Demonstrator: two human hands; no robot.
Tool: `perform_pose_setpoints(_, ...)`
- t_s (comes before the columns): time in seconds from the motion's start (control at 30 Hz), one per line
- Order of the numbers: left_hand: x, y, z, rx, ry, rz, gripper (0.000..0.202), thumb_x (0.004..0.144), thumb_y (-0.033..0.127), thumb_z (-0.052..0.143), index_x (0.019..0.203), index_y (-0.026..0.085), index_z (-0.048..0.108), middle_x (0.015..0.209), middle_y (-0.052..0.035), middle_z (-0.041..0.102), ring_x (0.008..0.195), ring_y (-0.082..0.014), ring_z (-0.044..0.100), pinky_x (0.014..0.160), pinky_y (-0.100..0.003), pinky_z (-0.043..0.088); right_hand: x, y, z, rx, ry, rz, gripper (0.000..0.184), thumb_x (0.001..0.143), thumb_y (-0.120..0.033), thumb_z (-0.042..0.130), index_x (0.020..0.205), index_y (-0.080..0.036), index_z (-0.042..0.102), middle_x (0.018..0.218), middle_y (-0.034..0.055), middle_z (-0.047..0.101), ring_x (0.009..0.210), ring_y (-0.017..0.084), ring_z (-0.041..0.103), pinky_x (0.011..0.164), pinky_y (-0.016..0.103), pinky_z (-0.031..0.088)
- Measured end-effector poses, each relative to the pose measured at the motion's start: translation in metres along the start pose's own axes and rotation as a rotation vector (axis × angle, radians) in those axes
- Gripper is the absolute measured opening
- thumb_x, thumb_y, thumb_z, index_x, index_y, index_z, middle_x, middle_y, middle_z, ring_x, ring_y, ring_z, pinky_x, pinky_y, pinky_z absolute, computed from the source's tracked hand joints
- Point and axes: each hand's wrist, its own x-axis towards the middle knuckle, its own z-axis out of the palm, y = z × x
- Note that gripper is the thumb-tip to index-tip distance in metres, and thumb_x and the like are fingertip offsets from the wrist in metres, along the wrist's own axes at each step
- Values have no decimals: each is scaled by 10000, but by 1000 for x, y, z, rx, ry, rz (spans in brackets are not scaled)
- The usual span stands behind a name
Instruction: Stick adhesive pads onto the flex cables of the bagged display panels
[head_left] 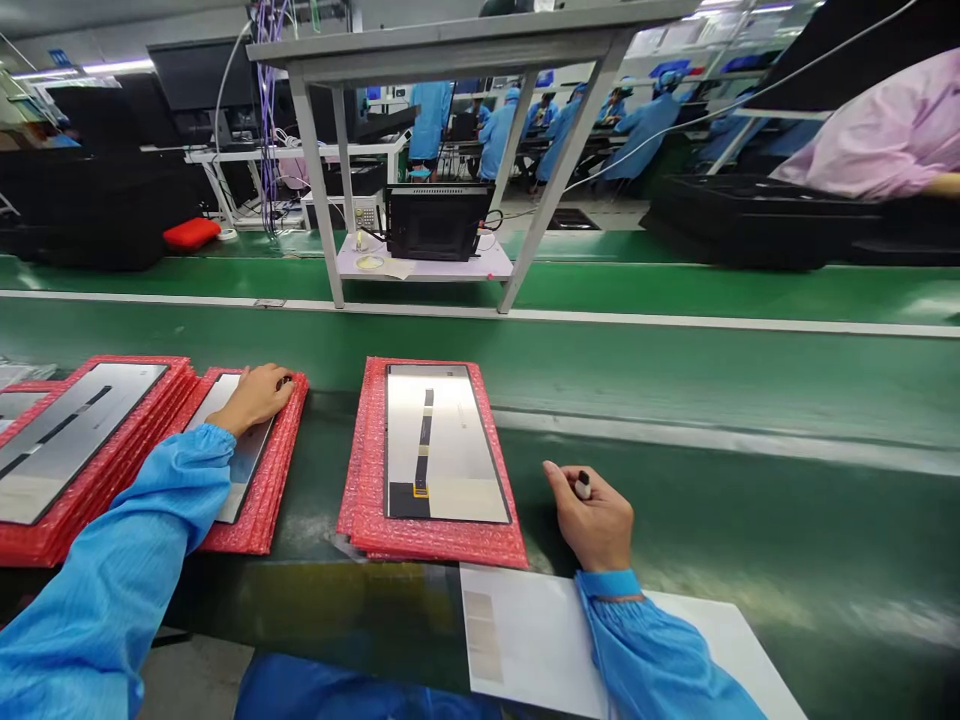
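Observation:
My left hand [255, 397] rests palm down, fingers curled, on a grey display panel [238, 455] that lies on a stack of red bubble-wrap sheets [264, 500]. My right hand [592, 515] is closed round a small dark marker [582, 486] and sits on the green belt, just right of another panel [444, 445]. That panel has a black-and-yellow flex strip down its middle and lies on its own red bubble-wrap stack [420, 535]. Both my sleeves are blue.
A further panel on a red stack [71, 440] sits at far left. A white sheet of paper [525, 635] lies at the near edge. Across the green conveyor [750, 380] stands a metal frame with a black monitor [437, 222]. Workers in blue and a pink sleeve [885, 135] are beyond.

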Motion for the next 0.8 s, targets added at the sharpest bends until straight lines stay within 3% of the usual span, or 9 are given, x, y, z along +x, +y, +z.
perform_pose_setpoints(0.13, -1, 1, 1, -8, 25, -4, 329, 1014, 418, 642, 1211, 156, 673, 1262, -99, 682, 1196, -262, 647, 1088, -537, 497, 0, 3, 0, 0, -3, -20, 504, 838, -652, 662, 634, -192, 639, 538, -32, 464, 520, 141, 423, 510, 273, 333)
perform_pose_setpoints(0.27, -11, 15, -11, -36, 128, 41, 321, 1040, 334, 502, 1232, 150, 681, 1304, -154, 682, 1249, -326, 619, 1162, -702, 350, 0, 1, 1, 9, 14, -29, 536, 843, -681, 661, 624, -191, 641, 528, -31, 468, 510, 139, 422, 504, 275, 332)
perform_pose_setpoints(0.33, -26, 29, -23, -67, 211, 91, 375, 1032, 335, 457, 1277, 146, 668, 1367, -176, 651, 1308, -356, 581, 1186, -735, 290, -1, 1, 1, 19, 22, -34, 536, 844, -681, 665, 631, -189, 650, 529, -30, 478, 512, 139, 426, 511, 277, 340)
perform_pose_setpoints(0.43, -68, 60, -41, -136, 309, 219, 376, 1034, 358, 473, 1295, 164, 662, 1358, -145, 653, 1310, -305, 586, 1212, -569, 379, -2, 0, 2, 53, 39, -39, 512, 849, -651, 678, 639, -185, 659, 532, -35, 481, 517, 135, 422, 520, 279, 345)
perform_pose_setpoints(0.53, -128, 97, -48, -292, 425, 502, 302, 1008, 232, 600, 1304, 194, 649, 1191, -100, 702, 1113, -221, 669, 1032, -375, 536, -1, -3, 0, 149, 109, -11, 473, 821, -604, 735, 623, -184, 646, 529, -47, 465, 508, 123, 401, 514, 278, 336)
perform_pose_setpoints(0.6, -167, 122, -41, -382, 361, 643, 318, 998, 136, 613, 1309, 194, 639, 1096, -77, 712, 1008, -179, 673, 929, -302, 553, 0, -6, -4, 194, 167, 12, 458, 821, -589, 746, 632, -187, 634, 530, -53, 462, 497, 118, 399, 509, 276, 344)
perform_pose_setpoints(0.67, -200, 144, -26, -417, 239, 717, 285, 1011, 150, 604, 1292, 172, 641, 1082, -83, 720, 988, -181, 674, 905, -299, 556, 2, -13, -11, 236, 211, 39, 457, 867, -600, 699, 670, -194, 625, 527, -60, 457, 472, 115, 404, 485, 269, 351)
perform_pose_setpoints(0.8, -238, 184, 11, -407, 78, 792, 235, 1050, 221, 535, 1239, 156, 658, 1150, -102, 736, 1082, -224, 685, 980, -353, 552, -4, -39, -33, 602, 225, 102, 444, 923, -597, 653, 746, -191, 668, 568, -46, 517, 429, 112, 457, 442, 257, 384)
